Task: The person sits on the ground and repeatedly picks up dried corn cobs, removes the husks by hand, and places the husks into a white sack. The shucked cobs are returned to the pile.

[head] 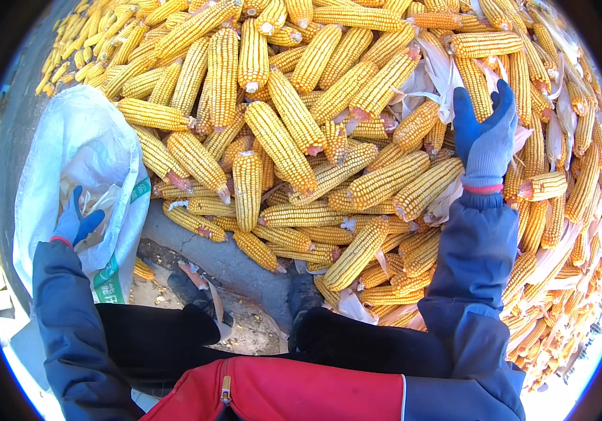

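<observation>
A big heap of yellow corn cobs (280,144) spreads before me, most of them husked. At the heap's right side, my right hand (485,131) is in a blue and grey work glove, its fingers spread beside a cob (473,87) with pale husk (440,79). Nothing is held in it. On the left stands a white woven sack (43,163) with its mouth open. My left hand (77,218), gloved alike, is inside the sack's mouth with thumb and fingers apart. Loose dry husks (103,200) show in the sack near it.
My legs and dark shoes (303,294) are at the heap's near edge. A single cob (143,269) lies on the ground beside the sack. Scattered kernels and husk scraps (216,302) dot the dirty floor (251,331). Smaller-looking cobs (77,50) trail off at the far left.
</observation>
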Available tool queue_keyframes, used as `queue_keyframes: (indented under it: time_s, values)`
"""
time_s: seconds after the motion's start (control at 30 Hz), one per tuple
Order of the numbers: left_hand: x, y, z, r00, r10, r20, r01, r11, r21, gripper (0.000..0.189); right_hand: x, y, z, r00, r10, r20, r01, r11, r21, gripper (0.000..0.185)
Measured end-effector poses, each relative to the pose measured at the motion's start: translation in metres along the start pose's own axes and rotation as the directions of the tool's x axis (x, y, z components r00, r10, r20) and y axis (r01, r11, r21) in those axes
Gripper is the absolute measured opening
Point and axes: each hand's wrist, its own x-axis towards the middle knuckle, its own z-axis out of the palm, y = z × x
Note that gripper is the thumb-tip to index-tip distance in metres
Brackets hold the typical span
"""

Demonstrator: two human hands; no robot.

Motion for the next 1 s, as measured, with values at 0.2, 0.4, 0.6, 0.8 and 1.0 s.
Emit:
queue_keyframes:
  time_s: [0.2,0.4,0.6,0.8,1.0]
  values:
    - [-0.053,0.075,-0.051,0.967,-0.006,-0.256,-0.102,0.909,-0.404,0.06,0.013,0.022,0.079,0.849,0.42,0.322,-0.166,0.789,-0.592,0.097]
    - [-0.128,0.19,-0.03,0.788,0.118,-0.604,-0.51,0.674,-0.534,0.038,0.035,0.058,0.099,0.907,0.204,0.368,0.057,0.807,-0.588,0.054]
    - [-0.175,0.276,0.007,0.706,0.424,-0.567,-0.708,0.426,-0.563,0.022,0.036,0.079,0.081,0.918,0.029,0.396,0.113,0.937,-0.33,0.037]
    - [-0.194,0.309,0.033,0.784,0.606,-0.137,-0.341,0.236,-0.91,0.033,-0.035,-0.008,0.011,0.805,0.239,0.543,-0.55,0.644,0.531,0.023]
    - [-0.186,0.337,0.05,0.625,0.772,0.113,0.478,-0.265,-0.838,0.066,-0.083,-0.113,-0.048,0.728,0.219,0.65,-0.682,0.329,0.653,0.024]
